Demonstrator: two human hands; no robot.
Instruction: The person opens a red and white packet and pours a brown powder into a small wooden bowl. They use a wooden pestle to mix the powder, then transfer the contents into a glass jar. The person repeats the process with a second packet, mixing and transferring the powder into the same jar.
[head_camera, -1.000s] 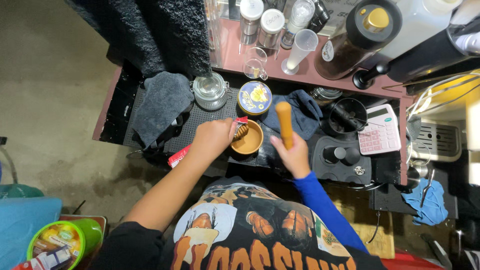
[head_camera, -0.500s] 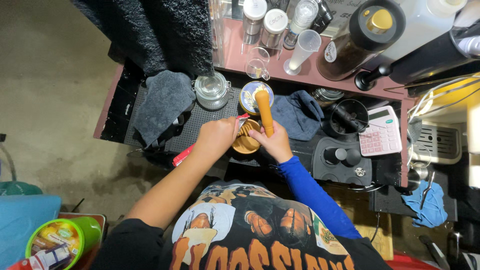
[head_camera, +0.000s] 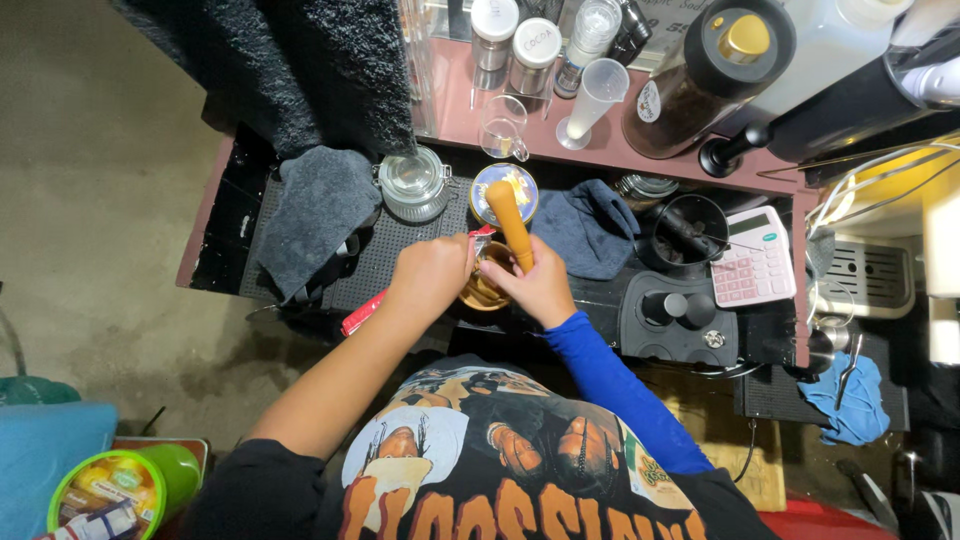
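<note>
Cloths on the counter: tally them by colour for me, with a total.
Grey cloth: 1
Dark blue cloth: 1
Light blue cloth, at the far right edge: 1
Total: 3

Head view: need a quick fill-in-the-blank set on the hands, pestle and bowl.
1. The wooden pestle is held in the ____ hand.
2. The left hand steadies the small wooden ____ that the pestle's lower end dips into.
3. The calculator at the right of the counter is ____ in colour.
4. The right hand comes out of a ____ sleeve.

Missing words: right; bowl; pink; blue
</note>
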